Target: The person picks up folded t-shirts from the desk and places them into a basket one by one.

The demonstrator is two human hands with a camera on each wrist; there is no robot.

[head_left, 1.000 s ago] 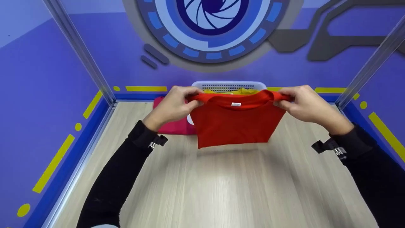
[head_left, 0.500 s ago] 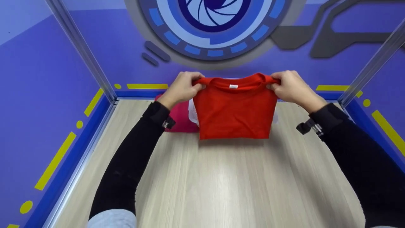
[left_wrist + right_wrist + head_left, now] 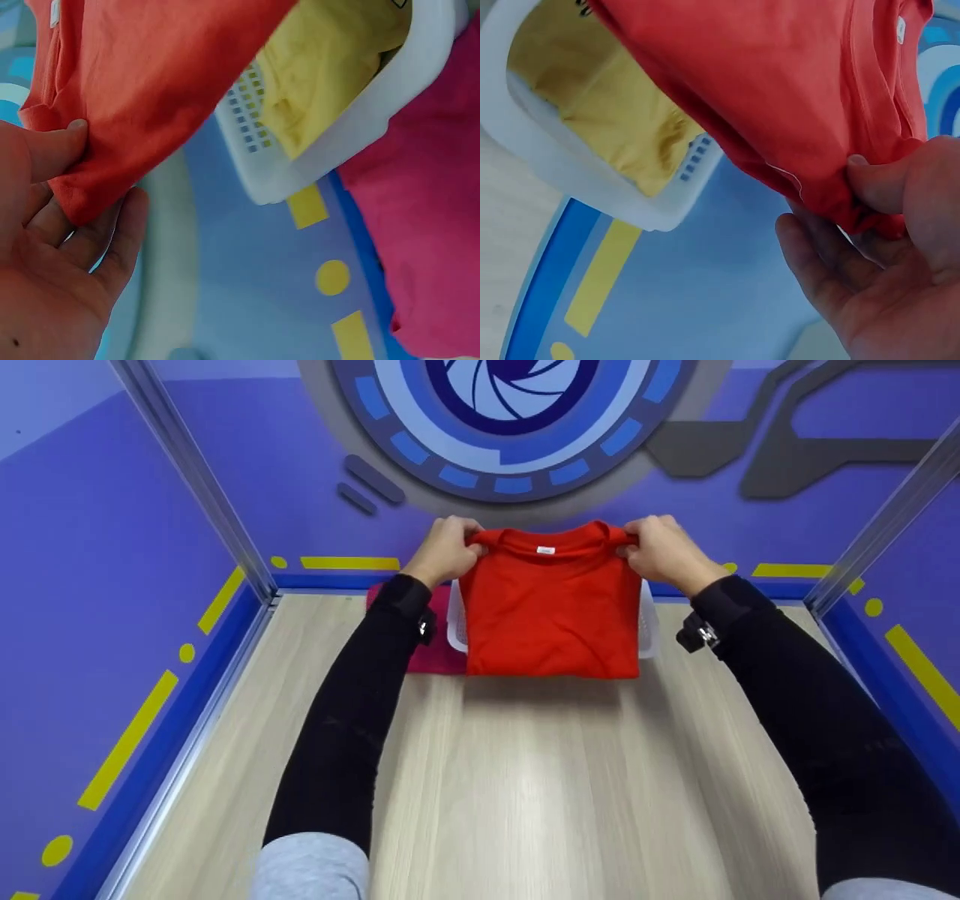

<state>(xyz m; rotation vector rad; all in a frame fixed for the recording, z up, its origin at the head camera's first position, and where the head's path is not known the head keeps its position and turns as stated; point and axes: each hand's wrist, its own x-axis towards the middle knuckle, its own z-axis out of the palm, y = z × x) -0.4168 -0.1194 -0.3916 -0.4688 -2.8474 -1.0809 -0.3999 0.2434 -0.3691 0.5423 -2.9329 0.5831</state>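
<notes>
**Folded red shirt held over the basket**

Nearest lies the pale wood-grain tabletop (image 3: 525,780), with two black sleeves reaching across it. Beyond, the folded red cotton T-shirt (image 3: 551,615) hangs in the air above the white perforated plastic basket (image 3: 649,630), which already holds a yellow garment (image 3: 322,67). A pink folded cloth (image 3: 431,649) lies on the table just left of the basket, touching its side.

The left hand (image 3: 444,551) pinches the shirt's left shoulder corner between thumb and curled fingers; the right hand (image 3: 660,551) pinches the right corner the same way.

The risk, as I judge it: both grips sit only at the top edge, so the loose lower layers could fall open, or the hem could catch on the basket's near rim and spoil the fold.

A small white neck label (image 3: 546,550) shows inside the collar; its print is too small to read.
</notes>
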